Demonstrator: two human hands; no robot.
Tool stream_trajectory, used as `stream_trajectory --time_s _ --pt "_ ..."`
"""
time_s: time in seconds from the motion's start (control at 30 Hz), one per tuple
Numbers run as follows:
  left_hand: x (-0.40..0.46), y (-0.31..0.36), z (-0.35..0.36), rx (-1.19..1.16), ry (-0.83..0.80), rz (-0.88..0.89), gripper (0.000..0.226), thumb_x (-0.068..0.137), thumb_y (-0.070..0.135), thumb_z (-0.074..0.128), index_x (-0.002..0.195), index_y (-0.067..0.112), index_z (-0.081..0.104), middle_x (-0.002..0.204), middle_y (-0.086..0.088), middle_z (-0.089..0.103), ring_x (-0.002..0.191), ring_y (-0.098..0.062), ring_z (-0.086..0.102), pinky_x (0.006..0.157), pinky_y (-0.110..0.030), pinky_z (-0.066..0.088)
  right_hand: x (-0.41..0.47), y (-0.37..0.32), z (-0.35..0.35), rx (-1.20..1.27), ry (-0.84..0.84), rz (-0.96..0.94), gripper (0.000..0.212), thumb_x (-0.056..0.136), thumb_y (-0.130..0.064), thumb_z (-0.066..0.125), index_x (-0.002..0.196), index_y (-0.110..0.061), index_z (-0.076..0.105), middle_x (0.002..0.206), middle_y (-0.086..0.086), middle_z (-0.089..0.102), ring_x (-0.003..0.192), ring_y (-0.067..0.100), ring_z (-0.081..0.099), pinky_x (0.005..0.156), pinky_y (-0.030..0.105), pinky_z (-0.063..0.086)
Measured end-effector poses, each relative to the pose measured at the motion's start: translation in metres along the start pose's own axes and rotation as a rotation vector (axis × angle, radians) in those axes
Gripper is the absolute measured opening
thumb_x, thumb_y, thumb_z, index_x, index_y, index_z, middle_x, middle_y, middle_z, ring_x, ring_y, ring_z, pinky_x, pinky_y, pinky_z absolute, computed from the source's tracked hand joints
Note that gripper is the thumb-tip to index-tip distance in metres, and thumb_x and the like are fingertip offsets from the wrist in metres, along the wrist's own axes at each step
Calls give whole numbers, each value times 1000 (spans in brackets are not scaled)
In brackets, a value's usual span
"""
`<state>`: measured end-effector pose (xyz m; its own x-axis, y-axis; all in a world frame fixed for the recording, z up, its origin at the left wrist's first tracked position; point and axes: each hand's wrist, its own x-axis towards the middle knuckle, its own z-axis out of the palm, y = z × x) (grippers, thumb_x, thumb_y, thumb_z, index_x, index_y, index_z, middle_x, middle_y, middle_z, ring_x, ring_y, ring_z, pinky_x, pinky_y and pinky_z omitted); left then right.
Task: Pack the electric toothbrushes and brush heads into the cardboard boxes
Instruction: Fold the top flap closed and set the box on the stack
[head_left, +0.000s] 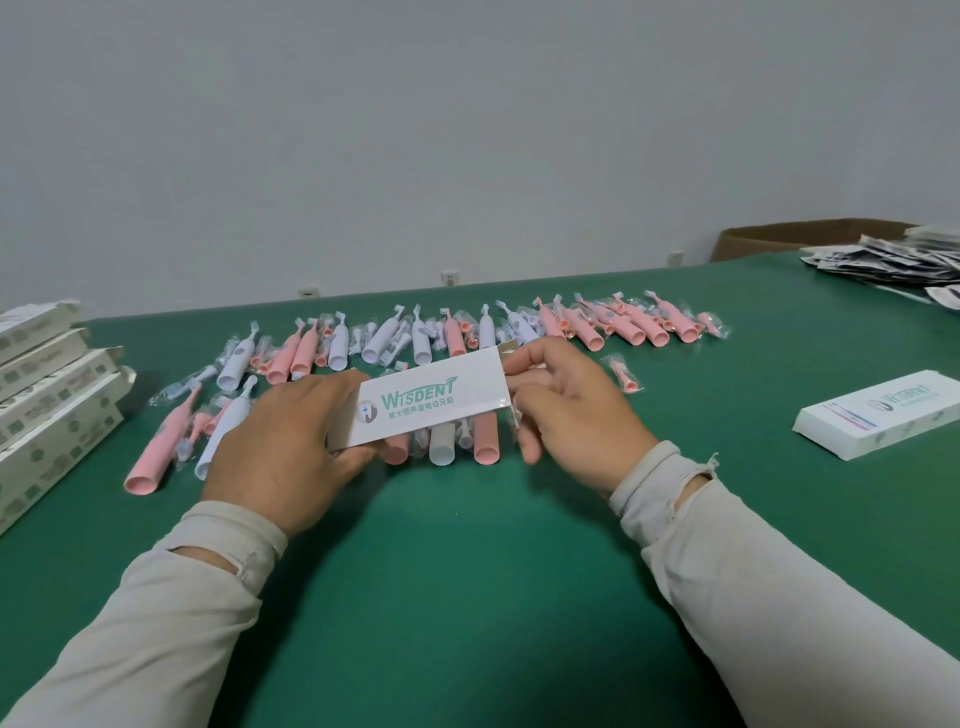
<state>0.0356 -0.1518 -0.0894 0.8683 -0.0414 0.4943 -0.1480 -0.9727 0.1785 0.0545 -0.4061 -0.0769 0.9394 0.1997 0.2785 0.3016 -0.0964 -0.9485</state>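
While a stack of packed boxes waits at the table's left edge, the left hand grips one end of a white Wisdent box, fingers curled under it. That box hangs just above the green table, over pink and white toothbrushes and wrapped brush heads spread in loose rows. The right hand pinches the flap at the box's far end. Further right lies another box, flat and apart. I'd judge the flap may crease or tear if pulled hard, and a careless sweep could scatter the brushes beneath.
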Motion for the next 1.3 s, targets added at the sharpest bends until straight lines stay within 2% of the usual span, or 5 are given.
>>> stream_trajectory --time_s 0.43,0.57,0.8,1.13,1.3 --pt "0 2 -2 -9 -4 -66 59 80 44 77 132 34 52 117 3 63 102 -24 52 77 -45 50 34 34 -80 -369 657 61 24 92 -14 55 99 -28 73 106 -7 73 88 13 66 85 35 55" --pt "-1 3 -2 -5 7 -73 58 80 48 75 132 36 52 118 4 62 103 -25 52 76 -44 49 42 57 -91 -911 219 317 43 100 -24 46 142 -26 52 149 0 50 137 33 43 114 46 37" --pt "0 0 -3 -2 -5 -75 61 79 49 76 132 34 52 116 2 63 100 -23 50 80 -43 48 46 45 -87 -1183 258 434 21 93 -14 54 101 -24 70 106 6 70 88 30 60 76 32 46" --pt "-1 3 -5 -6 -8 -77 62 79 53 74 134 35 50 119 4 63 103 -23 51 81 -45 50 28 24 -100 -1083 257 553 9 93 -14 55 92 -6 60 100 12 65 84 30 62 77 33 49" --pt "-1 4 -5 -10 -6 -76 62 79 53 73 134 36 50 118 6 63 101 -21 52 81 -46 52 14 -4 -51 -25 281 46 13 89 -7 60 94 -15 69 69 -7 66 54 12 58 54 29 51"
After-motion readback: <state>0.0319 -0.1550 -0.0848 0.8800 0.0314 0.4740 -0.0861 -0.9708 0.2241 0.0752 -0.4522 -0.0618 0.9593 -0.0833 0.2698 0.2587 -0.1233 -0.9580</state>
